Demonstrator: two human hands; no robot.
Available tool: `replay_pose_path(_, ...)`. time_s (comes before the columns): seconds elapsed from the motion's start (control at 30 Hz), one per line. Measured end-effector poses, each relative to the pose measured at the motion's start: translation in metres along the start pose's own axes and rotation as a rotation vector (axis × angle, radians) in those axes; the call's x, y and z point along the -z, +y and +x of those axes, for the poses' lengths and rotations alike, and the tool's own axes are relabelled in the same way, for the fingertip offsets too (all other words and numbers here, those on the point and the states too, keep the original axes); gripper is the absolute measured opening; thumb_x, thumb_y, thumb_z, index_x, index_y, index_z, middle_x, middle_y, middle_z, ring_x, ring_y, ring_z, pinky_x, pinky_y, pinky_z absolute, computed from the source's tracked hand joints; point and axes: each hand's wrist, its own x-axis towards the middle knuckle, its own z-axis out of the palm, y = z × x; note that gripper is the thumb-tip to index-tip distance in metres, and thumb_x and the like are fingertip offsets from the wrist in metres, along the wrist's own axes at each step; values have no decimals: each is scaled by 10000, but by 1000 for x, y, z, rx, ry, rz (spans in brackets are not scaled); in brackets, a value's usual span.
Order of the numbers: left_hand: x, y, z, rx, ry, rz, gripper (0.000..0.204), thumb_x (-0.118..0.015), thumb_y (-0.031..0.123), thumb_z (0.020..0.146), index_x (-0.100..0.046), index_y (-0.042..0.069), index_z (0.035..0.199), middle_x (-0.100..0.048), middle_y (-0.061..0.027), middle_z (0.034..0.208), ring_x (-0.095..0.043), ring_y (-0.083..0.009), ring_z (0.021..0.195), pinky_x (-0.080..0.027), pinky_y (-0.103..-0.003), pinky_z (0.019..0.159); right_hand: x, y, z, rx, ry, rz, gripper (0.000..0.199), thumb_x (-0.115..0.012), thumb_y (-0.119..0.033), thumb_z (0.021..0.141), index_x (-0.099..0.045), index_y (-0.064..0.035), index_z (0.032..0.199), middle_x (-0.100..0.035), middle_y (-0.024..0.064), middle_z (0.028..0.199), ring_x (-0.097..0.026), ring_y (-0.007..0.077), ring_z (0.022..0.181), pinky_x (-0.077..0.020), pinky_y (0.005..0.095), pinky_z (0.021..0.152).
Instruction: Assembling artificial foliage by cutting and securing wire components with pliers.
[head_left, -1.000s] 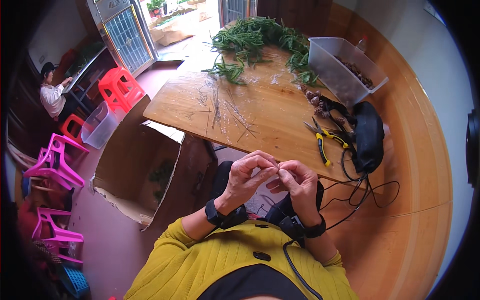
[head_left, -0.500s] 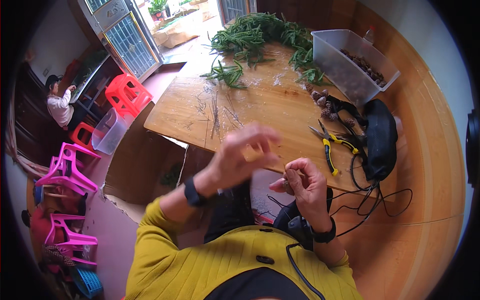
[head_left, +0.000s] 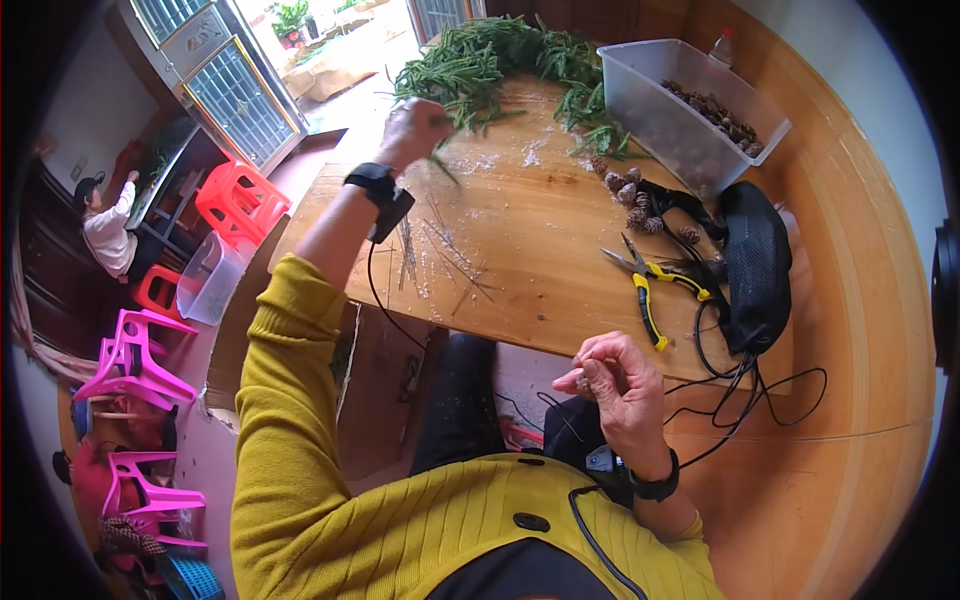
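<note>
My left hand point(head_left: 415, 132) reaches over the far left of the wooden table, its fingers closed around a green sprig point(head_left: 441, 166) whose tip shows below them. Right behind it is a heap of green artificial-looking branches point(head_left: 465, 62). Close to my body, off the near table edge, my right hand point(head_left: 622, 388) is pinched shut on a small pine cone point(head_left: 583, 383), mostly hidden by the fingers. Thin wire stems point(head_left: 455, 260) lie scattered on the table between the hands. Pliers point(head_left: 645, 285) with yellow and black handles rest to the right, jaws apart.
Loose pine cones point(head_left: 640, 200) lie beside a clear plastic bin point(head_left: 660, 120) holding many more. A black pouch point(head_left: 755, 270) with cables sits at the right edge. A cardboard box point(head_left: 240, 355) stands on the left, near pink stools point(head_left: 140, 360). Another person point(head_left: 108, 230) sits farther left.
My left hand has moved forward and left, from beside the right hand to the loose sprig by the green heap, and has closed on it. My right hand has stayed nearly in place.
</note>
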Motion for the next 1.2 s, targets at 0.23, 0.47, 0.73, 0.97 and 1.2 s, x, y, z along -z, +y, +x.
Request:
replay_pose_path(0.23, 73, 40, -72, 75, -47, -1222, 257, -600, 197, 922, -646, -10, 1068, -684, -94, 951, -652, -181, 913, -509, -319, 833, 6, -3, -15, -29, -4, 38, 35, -561, -33, 940, -540, -5, 934, -576, 48, 861, -670, 135, 758, -541, 226, 656)
replay_pose_path(0.47, 67, 119, -205, 151, -89, -2060, 251, -579, 126, 941, -599, -51, 1118, -674, -155, 1038, -669, -229, 926, -535, -338, 853, 5, -10, -32, -11, -12, 129, 93, -552, -89, 952, -534, 1, 968, -563, 96, 988, -675, 171, 728, -568, 258, 611)
replay_pose_path(0.73, 24, 178, -278, 372, -315, -2262, 232, -558, 132, 955, -600, -18, 1128, -676, -120, 1028, -671, -202, 880, -540, -329, 832, -8, -25, -40, -185, -112, 207, 113, -557, -106, 950, -554, 3, 981, -607, 144, 1054, -677, 174, 684, -559, 252, 525)
replay_pose_path(0.97, 14, 183, -301, 342, -97, -1903, 292, -589, 138, 930, -573, -25, 1172, -650, -115, 1045, -616, -182, 982, -494, -314, 874, 14, -6, -54, -427, -64, 578, 149, -545, -142, 960, -566, 4, 985, -622, 151, 1045, -674, 185, 633, -535, 235, 424)
replay_pose_path(1.2, 42, 191, -300, -400, 263, -828, 345, -724, 79, 735, -646, 44, 1069, -650, -101, 1056, -598, -260, 1023, -441, -365, 914, 19, -1, -63, -522, -33, 621, 165, -550, -157, 959, -568, 6, 973, -638, 134, 988, -671, 193, 611, -522, 233, 401)
